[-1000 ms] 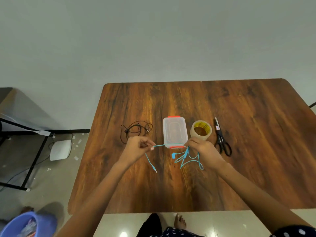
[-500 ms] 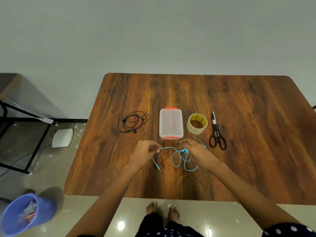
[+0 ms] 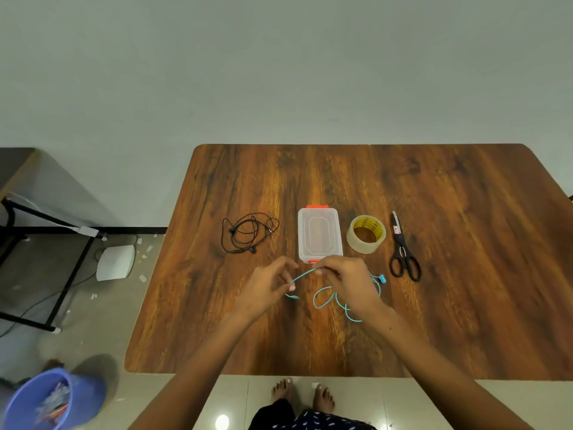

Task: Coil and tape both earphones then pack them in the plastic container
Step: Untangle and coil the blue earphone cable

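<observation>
A blue earphone (image 3: 322, 297) lies loose on the wooden table (image 3: 434, 305), its cord running between both hands. My left hand (image 3: 268, 288) pinches the cord near the plug end, which dangles below the fingers. My right hand (image 3: 350, 282) pinches the cord further along; loops trail under it and the earbuds (image 3: 382, 278) lie to its right. A black earphone (image 3: 246, 232) sits tangled at the left. The clear plastic container (image 3: 319, 234) with orange clips stands closed just beyond my hands.
A roll of clear tape (image 3: 366, 233) and black scissors (image 3: 403, 251) lie right of the container. Off the table's left are a black metal frame (image 3: 49, 268), a white box (image 3: 115, 262) and a blue bucket (image 3: 46, 398) on the floor.
Both hands have drawn closer together, shortening the stretch of blue cord between them. The earbuds now lie to the right of my right hand.
</observation>
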Available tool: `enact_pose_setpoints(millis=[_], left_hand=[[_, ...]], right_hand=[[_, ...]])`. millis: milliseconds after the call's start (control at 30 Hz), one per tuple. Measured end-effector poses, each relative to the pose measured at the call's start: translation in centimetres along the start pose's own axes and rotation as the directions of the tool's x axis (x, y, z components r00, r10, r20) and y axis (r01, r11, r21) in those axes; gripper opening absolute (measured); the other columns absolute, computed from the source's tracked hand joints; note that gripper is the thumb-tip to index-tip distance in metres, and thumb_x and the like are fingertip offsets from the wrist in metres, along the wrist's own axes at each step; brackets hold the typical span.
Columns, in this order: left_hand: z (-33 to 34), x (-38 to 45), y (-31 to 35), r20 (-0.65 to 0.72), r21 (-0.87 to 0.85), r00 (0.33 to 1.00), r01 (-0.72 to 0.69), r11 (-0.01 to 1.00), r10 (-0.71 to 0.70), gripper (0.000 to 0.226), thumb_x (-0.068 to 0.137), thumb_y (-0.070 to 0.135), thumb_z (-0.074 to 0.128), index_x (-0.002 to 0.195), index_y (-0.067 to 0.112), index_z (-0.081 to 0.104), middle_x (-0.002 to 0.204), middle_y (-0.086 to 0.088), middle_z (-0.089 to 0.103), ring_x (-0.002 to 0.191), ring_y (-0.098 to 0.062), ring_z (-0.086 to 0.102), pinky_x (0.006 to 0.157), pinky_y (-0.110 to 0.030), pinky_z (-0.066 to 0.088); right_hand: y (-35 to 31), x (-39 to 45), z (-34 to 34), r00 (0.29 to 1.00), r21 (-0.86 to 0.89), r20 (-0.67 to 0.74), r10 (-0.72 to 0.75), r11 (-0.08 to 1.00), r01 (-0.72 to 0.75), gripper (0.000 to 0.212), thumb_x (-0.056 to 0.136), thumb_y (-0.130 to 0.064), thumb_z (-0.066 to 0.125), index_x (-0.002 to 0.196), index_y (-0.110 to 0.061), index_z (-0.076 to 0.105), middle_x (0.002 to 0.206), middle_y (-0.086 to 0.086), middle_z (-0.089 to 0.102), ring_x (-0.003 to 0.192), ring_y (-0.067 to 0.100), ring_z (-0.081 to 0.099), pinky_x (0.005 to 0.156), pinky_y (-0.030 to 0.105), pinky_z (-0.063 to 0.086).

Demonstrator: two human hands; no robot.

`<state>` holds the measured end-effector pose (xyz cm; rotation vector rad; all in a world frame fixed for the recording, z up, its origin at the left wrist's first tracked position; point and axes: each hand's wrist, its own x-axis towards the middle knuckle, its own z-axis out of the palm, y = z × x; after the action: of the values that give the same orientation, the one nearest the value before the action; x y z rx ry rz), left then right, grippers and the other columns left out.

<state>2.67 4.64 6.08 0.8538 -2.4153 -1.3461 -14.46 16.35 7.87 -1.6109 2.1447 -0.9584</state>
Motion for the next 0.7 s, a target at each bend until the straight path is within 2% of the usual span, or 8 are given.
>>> enact_pose_setpoints(millis=[133, 233, 333, 433, 533, 600, 700], left_hand=[[-1.1, -0.6, -1.6, -0.045, -0.020, 0.997, 0.065, 0.998, -0.065, 0.013, 0.079, 0.013, 0.074, 0.088, 0.022, 0.073, 0.081, 0.009, 0.071, 0.079, -0.006, 0.067, 0.076, -0.028, 0.057], [-2.1, -0.8, -1.7, -0.062, -0.072, 0.995, 0.078, 0.994, -0.082, 0.004, 0.084, 0.016, 0.070, 0.088, 0.016, 0.071, 0.080, 0.005, 0.071, 0.079, -0.008, 0.067, 0.078, -0.024, 0.055], [-2.8, -1.1, -1.6, -0.047, -0.142, 0.992, 0.108, 0.984, -0.115, 0.010, 0.083, 0.013, 0.070, 0.092, 0.014, 0.074, 0.075, -0.001, 0.073, 0.071, -0.013, 0.070, 0.076, -0.025, 0.056], [-3.3, -1.1, -0.7, -0.021, -0.269, 0.981, 0.181, 0.946, -0.194, 0.015, 0.076, 0.009, 0.076, 0.091, 0.010, 0.073, 0.075, -0.008, 0.074, 0.069, -0.025, 0.072, 0.072, -0.036, 0.060], [-3.4, -0.4, 1.2, -0.009, -0.277, 0.987, 0.152, 0.949, -0.161, 0.018, 0.072, 0.007, 0.080, 0.085, 0.004, 0.067, 0.072, -0.008, 0.072, 0.066, -0.023, 0.071, 0.067, -0.034, 0.059], [-3.4, 0.1, 2.8, 0.000, -0.305, 0.994, 0.106, 0.946, -0.111, 0.018, 0.072, 0.005, 0.080, 0.083, 0.001, 0.066, 0.071, -0.009, 0.071, 0.066, -0.024, 0.070, 0.065, -0.033, 0.059], [-3.9, 0.3, 4.4, -0.012, -0.351, 0.997, 0.073, 0.934, -0.083, 0.016, 0.070, 0.004, 0.080, 0.082, 0.003, 0.069, 0.074, -0.008, 0.072, 0.069, -0.022, 0.069, 0.065, -0.032, 0.058]], right_hand=[[0.9, 0.2, -1.9, 0.997, 0.061, -0.066, 0.035, 0.998, -0.031, 0.011, 0.084, -0.007, 0.069, 0.091, -0.013, 0.074, 0.088, -0.006, 0.072, 0.079, 0.000, 0.062, 0.073, 0.000, 0.041], [1.7, -0.2, -2.4, 0.994, 0.070, -0.083, 0.076, 0.995, -0.071, 0.011, 0.084, -0.006, 0.068, 0.091, -0.013, 0.073, 0.085, -0.006, 0.072, 0.076, 0.000, 0.062, 0.070, 0.004, 0.044], [2.2, -0.5, -2.5, 0.990, 0.044, -0.086, 0.113, 0.993, -0.110, 0.014, 0.084, -0.005, 0.068, 0.092, -0.015, 0.073, 0.086, -0.006, 0.073, 0.078, 0.003, 0.065, 0.071, 0.011, 0.050], [1.5, -0.6, -2.1, 0.990, -0.119, 0.089, 0.113, 0.988, -0.103, 0.031, 0.084, -0.008, 0.068, 0.114, -0.018, 0.068, 0.112, -0.003, 0.070, 0.101, 0.013, 0.065, 0.087, 0.022, 0.050], [-1.0, -0.5, -0.6, 0.965, -0.155, 0.262, 0.009, 0.987, 0.033, 0.052, 0.085, -0.017, 0.069, 0.133, -0.024, 0.052, 0.135, -0.005, 0.055, 0.124, 0.014, 0.051, 0.103, 0.028, 0.042], [-2.7, -0.3, 0.0, 0.966, -0.099, 0.245, -0.080, 0.989, 0.107, 0.044, 0.087, -0.023, 0.067, 0.129, -0.024, 0.055, 0.128, -0.005, 0.061, 0.118, 0.013, 0.055, 0.098, 0.029, 0.047], [-3.5, 0.1, -0.4, 0.980, -0.009, 0.104, -0.171, 0.985, 0.173, 0.019, 0.087, -0.020, 0.065, 0.106, -0.021, 0.069, 0.098, -0.004, 0.071, 0.088, 0.010, 0.066, 0.075, 0.025, 0.055]])
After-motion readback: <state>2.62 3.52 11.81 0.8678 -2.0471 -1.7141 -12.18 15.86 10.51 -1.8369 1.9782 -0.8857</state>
